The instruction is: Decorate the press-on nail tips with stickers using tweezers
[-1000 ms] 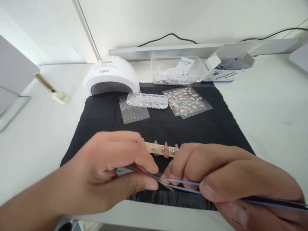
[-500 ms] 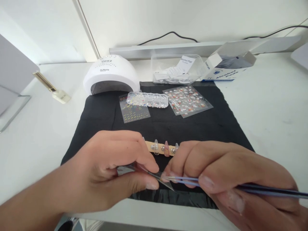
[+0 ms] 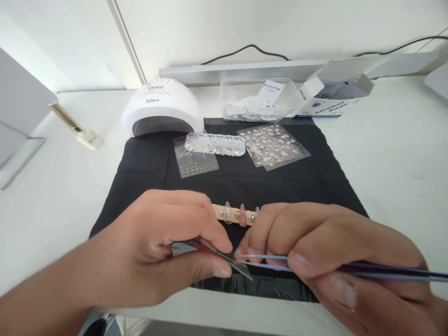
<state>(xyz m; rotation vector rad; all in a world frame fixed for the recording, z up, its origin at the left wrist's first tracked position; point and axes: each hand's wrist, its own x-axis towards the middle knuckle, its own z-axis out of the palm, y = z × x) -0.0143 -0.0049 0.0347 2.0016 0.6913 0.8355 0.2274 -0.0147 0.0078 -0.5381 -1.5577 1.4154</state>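
Observation:
Between the thumb and fingers of my left hand (image 3: 175,247) is a clear sticker sheet (image 3: 245,269), bent, with its corner poking out to the right. My right hand (image 3: 325,252) grips blue tweezers (image 3: 381,271) between thumb and fingers. The tweezers' two tips stand slightly apart at the sheet's corner; whether a sticker is between them I cannot make out. Behind both hands lies a tan strip (image 3: 219,212) bearing several nail tips, among them a pink nail tip (image 3: 242,215) and clear ones. My hands hide both ends of the strip.
A black mat (image 3: 147,172) covers the white table. On it lie a rhinestone case (image 3: 229,145), a sticker sheet (image 3: 196,165) and more sticker sheets (image 3: 273,147). Behind stand a nail lamp (image 3: 163,105), a clear plastic box (image 3: 227,105) and an alcohol-pad box (image 3: 325,107). A polish bottle (image 3: 89,138) is left.
The tweezers' tips have spread a little further apart at the sheet's corner. Both hands stay almost in the same place.

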